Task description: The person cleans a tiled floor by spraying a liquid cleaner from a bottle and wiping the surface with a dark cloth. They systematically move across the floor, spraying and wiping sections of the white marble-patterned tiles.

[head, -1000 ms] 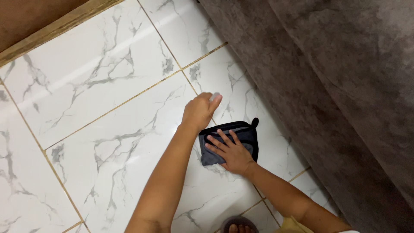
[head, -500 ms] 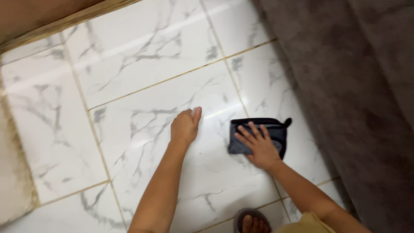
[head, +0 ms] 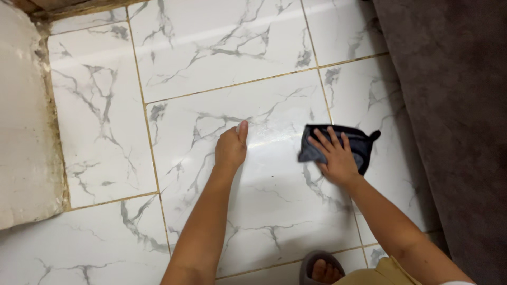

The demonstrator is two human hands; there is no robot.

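Note:
A dark blue cloth (head: 360,141) lies on the white marbled floor tiles (head: 211,63), across a gold grout line. My right hand (head: 334,157) presses flat on its left part, fingers spread. My left hand (head: 231,149) rests on the tile to the left of the cloth. Its fingers are curled under and the thumb points forward, and it holds nothing. About a hand's width of glossy tile separates the two hands.
A dark brown-grey carpet (head: 454,105) covers the floor along the right side, close to the cloth. A worn white slab or wall base (head: 24,121) stands at the left edge. My foot in a grey sandal (head: 320,268) shows at the bottom.
The view has swung left, bringing the white slab into sight. My left hand has moved left, away from the cloth. My right hand stays on the cloth, which has slid slightly left.

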